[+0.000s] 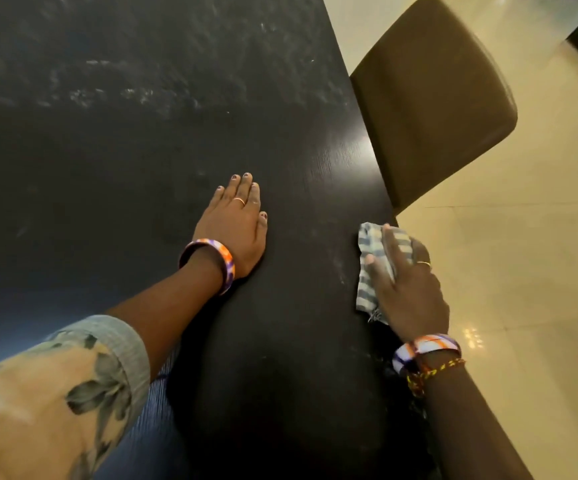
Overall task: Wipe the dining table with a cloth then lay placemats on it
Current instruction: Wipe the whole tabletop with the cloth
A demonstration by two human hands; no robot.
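Right hand [408,285] presses the blue-and-white checked cloth [372,268] flat-fingered at the dark wooden table [142,150] edge; left hand [237,225] rests spread alongside. Overlapping strokes with even pressure should serve best.

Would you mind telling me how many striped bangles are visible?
2: one bangle on the left wrist, one bangle on the right wrist, beside a beaded thread bracelet.

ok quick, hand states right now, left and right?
Left hand: open, flat on the table, holding nothing.
Right hand: open, fingers spread, pressing the striped cloth onto the table edge.
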